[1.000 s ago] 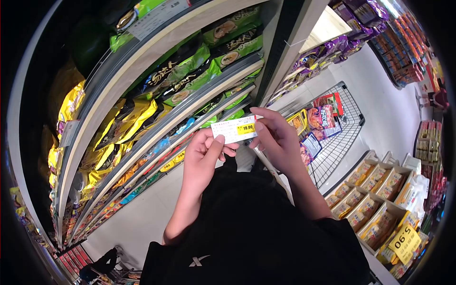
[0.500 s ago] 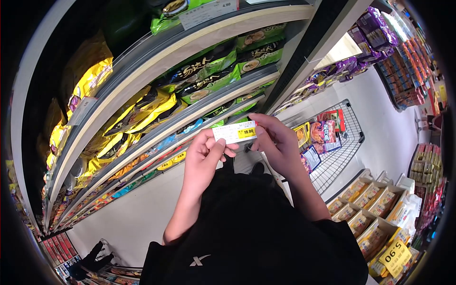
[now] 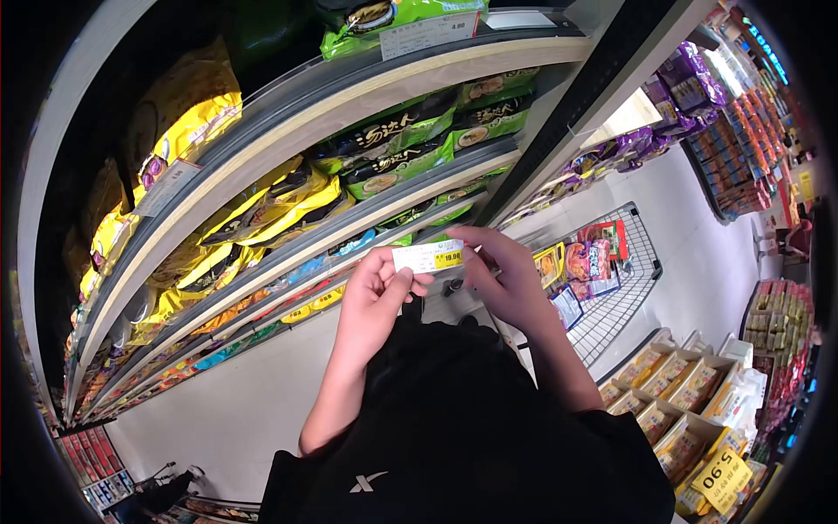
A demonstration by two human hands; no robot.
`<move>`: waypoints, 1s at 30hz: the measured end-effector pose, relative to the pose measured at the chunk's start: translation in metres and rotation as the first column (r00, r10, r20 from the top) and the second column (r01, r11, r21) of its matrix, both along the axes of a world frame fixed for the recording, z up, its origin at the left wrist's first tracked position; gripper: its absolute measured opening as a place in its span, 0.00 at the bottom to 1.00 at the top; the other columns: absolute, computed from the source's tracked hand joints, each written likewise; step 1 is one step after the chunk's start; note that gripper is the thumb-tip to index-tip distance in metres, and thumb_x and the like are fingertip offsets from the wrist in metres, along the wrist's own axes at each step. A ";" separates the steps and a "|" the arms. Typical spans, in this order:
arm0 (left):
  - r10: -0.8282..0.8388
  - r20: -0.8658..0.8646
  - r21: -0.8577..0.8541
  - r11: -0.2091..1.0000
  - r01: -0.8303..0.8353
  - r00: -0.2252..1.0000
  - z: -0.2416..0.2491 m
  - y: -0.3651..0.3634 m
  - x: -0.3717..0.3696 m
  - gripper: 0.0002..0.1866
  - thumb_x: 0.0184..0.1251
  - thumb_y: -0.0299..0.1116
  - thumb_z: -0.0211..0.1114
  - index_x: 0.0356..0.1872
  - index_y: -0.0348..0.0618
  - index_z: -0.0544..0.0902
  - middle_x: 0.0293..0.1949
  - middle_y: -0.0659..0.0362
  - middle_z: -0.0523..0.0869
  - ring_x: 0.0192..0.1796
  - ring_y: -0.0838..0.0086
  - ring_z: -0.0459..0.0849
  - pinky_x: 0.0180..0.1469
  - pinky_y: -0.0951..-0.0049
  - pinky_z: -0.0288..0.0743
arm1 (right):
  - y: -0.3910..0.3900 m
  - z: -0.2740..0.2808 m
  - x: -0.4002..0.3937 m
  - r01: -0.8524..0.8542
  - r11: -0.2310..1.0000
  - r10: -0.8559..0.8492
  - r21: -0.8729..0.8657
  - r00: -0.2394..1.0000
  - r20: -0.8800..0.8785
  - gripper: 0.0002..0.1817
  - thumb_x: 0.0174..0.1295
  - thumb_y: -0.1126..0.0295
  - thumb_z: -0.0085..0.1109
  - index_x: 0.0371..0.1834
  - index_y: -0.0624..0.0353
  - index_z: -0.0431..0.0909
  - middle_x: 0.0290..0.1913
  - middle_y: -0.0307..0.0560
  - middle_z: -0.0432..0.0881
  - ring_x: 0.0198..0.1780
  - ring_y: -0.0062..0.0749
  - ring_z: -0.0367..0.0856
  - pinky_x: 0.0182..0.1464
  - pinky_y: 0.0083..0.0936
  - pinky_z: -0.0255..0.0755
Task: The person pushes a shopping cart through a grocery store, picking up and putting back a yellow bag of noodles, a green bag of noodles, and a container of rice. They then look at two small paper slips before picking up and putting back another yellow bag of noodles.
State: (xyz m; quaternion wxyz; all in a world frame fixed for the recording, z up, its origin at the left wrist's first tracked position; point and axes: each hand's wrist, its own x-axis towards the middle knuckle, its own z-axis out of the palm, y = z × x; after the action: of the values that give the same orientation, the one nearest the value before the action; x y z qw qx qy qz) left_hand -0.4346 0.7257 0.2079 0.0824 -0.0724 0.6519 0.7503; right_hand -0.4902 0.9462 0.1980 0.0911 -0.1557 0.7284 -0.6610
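Observation:
Between my two hands is a small white price label (image 3: 417, 259) with a yellow patch reading 19.90 at its right end. My left hand (image 3: 377, 288) pinches its left end, thumb on the front and fingers curled behind. At the right end, my right hand (image 3: 499, 278) grips the edge between thumb and fingers; part of its fingertips is hard to make out. The label is held up in front of my black shirt, close to the lower shelves with green noodle packets (image 3: 401, 166) and yellow-black packets (image 3: 279, 210).
To the left run curved store shelves (image 3: 340, 87) with price tags along their edges. A wire shopping cart (image 3: 630, 271) holding several packages stands on the right. Below it is a display of boxed packets (image 3: 672, 384) with a yellow 5.90 sign (image 3: 723, 480). Purple packages (image 3: 690, 74) hang further back.
My view has shifted slightly, so the shelves sit further right and lower. Both hands and the label appear slightly lower, with the label still held between them.

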 end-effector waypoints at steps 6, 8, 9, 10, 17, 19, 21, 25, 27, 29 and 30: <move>-0.034 0.020 0.015 0.999 0.033 0.999 -0.012 -0.002 0.007 0.11 0.86 0.23 0.55 0.62 0.35 0.77 0.49 0.55 0.92 0.46 0.78 0.88 0.53 0.76 0.80 | 0.000 -0.007 -0.003 -0.044 0.992 0.046 0.122 0.999 -0.015 0.14 0.76 0.76 0.61 0.61 0.61 0.87 0.44 0.45 0.87 0.34 0.20 0.86 0.36 0.21 0.79; -0.054 0.041 0.005 0.999 0.054 0.998 -0.014 -0.001 0.010 0.11 0.86 0.23 0.54 0.62 0.34 0.77 0.48 0.56 0.92 0.48 0.78 0.88 0.55 0.75 0.80 | -0.001 -0.004 -0.004 -0.041 0.976 0.071 0.216 0.989 -0.132 0.12 0.74 0.75 0.64 0.57 0.60 0.89 0.45 0.47 0.88 0.41 0.30 0.88 0.43 0.27 0.81; -0.055 0.039 0.008 0.998 0.055 0.998 -0.016 -0.001 0.011 0.11 0.86 0.23 0.54 0.62 0.34 0.77 0.48 0.56 0.92 0.48 0.78 0.88 0.55 0.75 0.80 | -0.002 -0.007 -0.005 -0.040 0.975 0.070 0.219 0.989 -0.134 0.12 0.74 0.75 0.64 0.57 0.60 0.89 0.45 0.47 0.88 0.41 0.30 0.88 0.43 0.27 0.81; -0.051 0.039 0.022 0.999 0.050 0.998 -0.020 -0.001 0.012 0.11 0.86 0.23 0.54 0.61 0.34 0.78 0.49 0.56 0.92 0.48 0.78 0.88 0.56 0.75 0.81 | -0.002 -0.011 -0.006 -0.035 0.969 0.091 0.245 0.971 -0.221 0.12 0.72 0.75 0.66 0.56 0.59 0.89 0.45 0.47 0.88 0.45 0.35 0.88 0.47 0.30 0.81; -0.089 0.033 -0.139 0.986 0.093 0.995 -0.037 -0.007 0.019 0.11 0.87 0.25 0.57 0.62 0.35 0.77 0.49 0.55 0.91 0.46 0.77 0.87 0.56 0.74 0.80 | -0.008 -0.017 -0.011 -0.252 0.920 0.305 0.302 0.941 -0.145 0.11 0.69 0.75 0.68 0.53 0.59 0.89 0.44 0.47 0.89 0.49 0.45 0.87 0.53 0.36 0.80; -0.081 -0.002 -0.217 0.973 0.079 0.997 -0.036 -0.009 0.021 0.12 0.86 0.25 0.58 0.63 0.35 0.77 0.49 0.55 0.91 0.47 0.77 0.87 0.56 0.74 0.81 | -0.006 -0.019 -0.020 -0.215 0.914 0.291 0.344 0.938 -0.187 0.09 0.70 0.76 0.67 0.51 0.59 0.88 0.43 0.48 0.88 0.48 0.45 0.87 0.52 0.36 0.80; -0.081 -0.037 -0.294 0.953 0.066 0.996 -0.036 -0.011 0.023 0.13 0.86 0.24 0.58 0.64 0.35 0.77 0.49 0.55 0.91 0.48 0.77 0.87 0.56 0.73 0.81 | -0.003 -0.032 -0.040 -0.084 0.926 0.217 0.367 0.916 -0.338 0.07 0.70 0.77 0.66 0.48 0.60 0.87 0.42 0.50 0.87 0.47 0.47 0.86 0.51 0.38 0.79; -0.063 -0.025 -0.342 0.938 0.051 0.998 -0.044 -0.022 0.031 0.14 0.84 0.24 0.59 0.66 0.36 0.78 0.49 0.56 0.92 0.48 0.77 0.87 0.56 0.73 0.81 | 0.012 -0.036 -0.110 0.278 0.830 0.104 0.483 0.774 -0.625 0.05 0.70 0.76 0.63 0.46 0.60 0.84 0.42 0.53 0.85 0.49 0.54 0.82 0.54 0.44 0.76; -0.062 -0.016 -0.332 0.942 0.053 0.998 -0.044 -0.025 0.035 0.14 0.84 0.24 0.60 0.65 0.37 0.78 0.49 0.56 0.92 0.48 0.78 0.87 0.56 0.73 0.81 | 0.017 -0.034 -0.140 0.346 0.809 0.083 0.475 0.733 -0.675 0.05 0.70 0.75 0.63 0.46 0.59 0.83 0.43 0.53 0.85 0.49 0.55 0.82 0.56 0.45 0.76; -0.063 0.056 -0.396 0.915 0.080 0.996 -0.039 -0.028 0.039 0.15 0.84 0.25 0.61 0.65 0.36 0.80 0.49 0.57 0.92 0.48 0.78 0.87 0.56 0.74 0.80 | 0.017 -0.032 -0.162 0.389 0.761 0.163 0.518 0.659 -0.734 0.05 0.72 0.73 0.61 0.47 0.59 0.82 0.43 0.53 0.85 0.50 0.55 0.81 0.56 0.45 0.76; -0.057 0.057 -0.399 0.914 0.075 0.997 -0.038 -0.030 0.041 0.15 0.84 0.25 0.61 0.65 0.36 0.80 0.49 0.57 0.92 0.48 0.78 0.87 0.56 0.74 0.80 | 0.016 -0.034 -0.171 0.362 0.744 0.203 0.562 0.679 -0.705 0.06 0.71 0.73 0.61 0.47 0.59 0.82 0.43 0.53 0.85 0.50 0.55 0.82 0.56 0.46 0.76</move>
State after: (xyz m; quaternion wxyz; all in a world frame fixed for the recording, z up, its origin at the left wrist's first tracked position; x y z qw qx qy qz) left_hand -0.3932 0.6955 0.1703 0.1053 -0.0821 0.7917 0.5961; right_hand -0.6611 0.9621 0.1636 -0.1886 -0.3277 0.8935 -0.2424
